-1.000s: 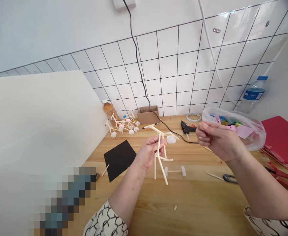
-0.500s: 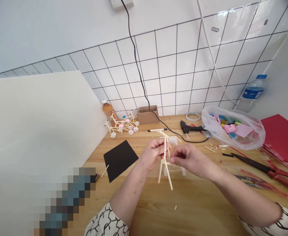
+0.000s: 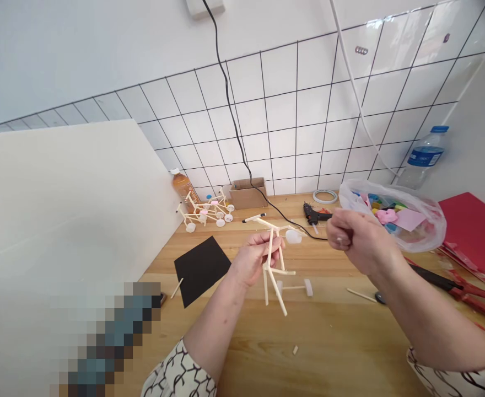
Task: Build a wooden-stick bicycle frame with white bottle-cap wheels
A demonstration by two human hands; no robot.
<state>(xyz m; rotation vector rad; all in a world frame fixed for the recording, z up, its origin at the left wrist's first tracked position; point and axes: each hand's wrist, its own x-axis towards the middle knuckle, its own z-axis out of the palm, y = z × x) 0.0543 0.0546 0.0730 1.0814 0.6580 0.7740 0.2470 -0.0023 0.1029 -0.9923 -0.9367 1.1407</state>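
My left hand [image 3: 253, 256] pinches a small frame of pale wooden sticks [image 3: 274, 278] above the table. The frame has sticks spreading downward and a crossbar with black ends at its top. My right hand [image 3: 360, 237] is raised beside the black glue gun [image 3: 314, 214] and covers part of it. Its fingers are curled closed; I cannot make out whether anything is in them or whether it touches the gun. Behind and below the frame, a stick axle with white wheels [image 3: 308, 287] rests on the table, and another white wheel [image 3: 293, 236] shows farther back.
Finished stick models with white wheels [image 3: 205, 212] stand by a brown drink bottle [image 3: 184, 190]. Black card [image 3: 203, 270] lies left. A cardboard box [image 3: 248, 194], tape roll [image 3: 325, 196], plastic bag of colourful bits [image 3: 391, 218] and water bottle [image 3: 424, 157] line the back.
My right hand has left the stick frame and moved right and up to the glue gun, its fingers closing. The frame, still in my left hand, has turned and shifted slightly left.
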